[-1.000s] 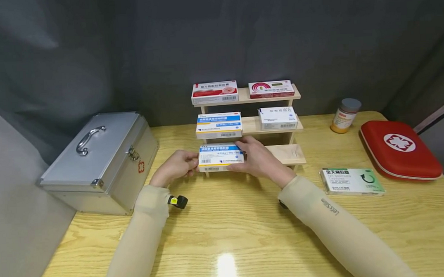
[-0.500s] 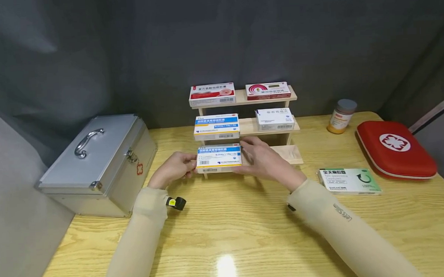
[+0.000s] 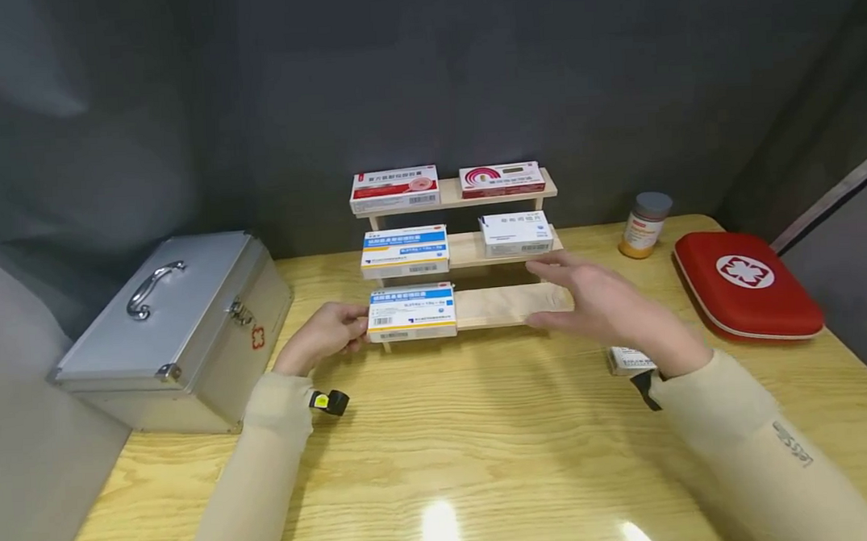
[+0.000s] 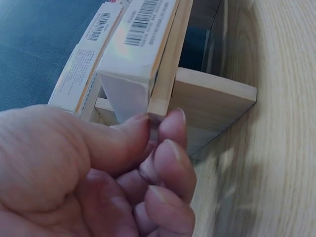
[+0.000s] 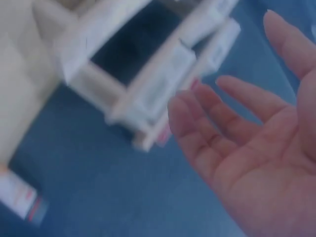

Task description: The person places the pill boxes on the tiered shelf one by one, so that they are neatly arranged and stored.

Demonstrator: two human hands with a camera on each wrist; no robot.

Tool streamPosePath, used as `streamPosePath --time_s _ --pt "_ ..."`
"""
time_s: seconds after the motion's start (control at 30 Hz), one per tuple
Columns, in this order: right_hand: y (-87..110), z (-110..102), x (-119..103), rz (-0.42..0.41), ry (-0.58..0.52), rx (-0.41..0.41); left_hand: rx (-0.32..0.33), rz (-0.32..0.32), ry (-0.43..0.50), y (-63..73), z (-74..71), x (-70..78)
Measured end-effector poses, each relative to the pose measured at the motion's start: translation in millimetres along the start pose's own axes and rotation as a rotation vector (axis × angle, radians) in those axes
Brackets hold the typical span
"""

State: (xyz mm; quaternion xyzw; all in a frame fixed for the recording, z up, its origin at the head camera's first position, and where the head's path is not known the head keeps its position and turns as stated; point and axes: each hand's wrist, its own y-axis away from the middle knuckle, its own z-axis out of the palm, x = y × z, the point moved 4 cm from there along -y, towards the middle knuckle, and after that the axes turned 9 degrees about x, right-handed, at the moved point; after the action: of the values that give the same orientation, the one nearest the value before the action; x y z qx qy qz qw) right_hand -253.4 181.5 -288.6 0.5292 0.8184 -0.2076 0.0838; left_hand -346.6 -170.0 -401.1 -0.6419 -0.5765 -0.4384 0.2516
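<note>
A three-tier wooden display shelf (image 3: 504, 306) stands at the back middle of the table. On the left of its lowest tier lies a blue-and-white medicine box (image 3: 411, 313). My left hand (image 3: 326, 336) pinches the left end of that tier's board (image 4: 165, 91) between thumb and fingers, right beside the box. With fingers apart and nothing in them, my right hand (image 3: 598, 308) is off the right end of the lowest tier. Behind its wrist a white-and-green medicine box (image 3: 629, 361) is mostly hidden. The right wrist view is blurred.
Another blue-and-white box (image 3: 405, 251) and a white box (image 3: 517, 233) fill the middle tier; two red-and-white boxes (image 3: 395, 189) sit on top. A silver case (image 3: 167, 314) stands left. A pill bottle (image 3: 645, 225) and a red first-aid pouch (image 3: 746, 285) are at right.
My right hand has let go of the lowest blue-and-white box and moved right, towards the white-and-green box. My left hand stays at the shelf's left end. The head view has shifted slightly.
</note>
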Motion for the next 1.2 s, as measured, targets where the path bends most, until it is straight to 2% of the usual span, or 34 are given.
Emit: streamPosePath --time_s 0.17,0.3,0.47,0.57,0.73,0.9,1.2 --pt "16.7 -30 23 0.056 0.034 0.021 0.0 0.005 -0.01 1.1 1.2 -0.3" --pt "26.9 -42 51 0.092 0.008 0.009 0.007 0.005 -0.01 1.6 0.0 -1.8" --pt "44.3 -44 96 0.174 0.014 -0.103 -0.005 0.021 0.0 -0.1 1.4 -3.0" --pt "52.5 -39 123 0.253 0.047 -0.174 0.0 0.024 -0.008 -1.3 1.6 -3.9" --pt "64.2 -26 154 0.328 0.073 -0.286 0.007 0.018 -0.023 -0.5 0.0 -3.0" --pt "69.7 -17 164 0.359 0.087 -0.339 0.002 0.024 -0.023 2.6 -1.8 -1.9" --pt "76.8 2 162 0.463 0.02 -0.426 -0.008 0.009 -0.017 1.2 0.4 -2.5"
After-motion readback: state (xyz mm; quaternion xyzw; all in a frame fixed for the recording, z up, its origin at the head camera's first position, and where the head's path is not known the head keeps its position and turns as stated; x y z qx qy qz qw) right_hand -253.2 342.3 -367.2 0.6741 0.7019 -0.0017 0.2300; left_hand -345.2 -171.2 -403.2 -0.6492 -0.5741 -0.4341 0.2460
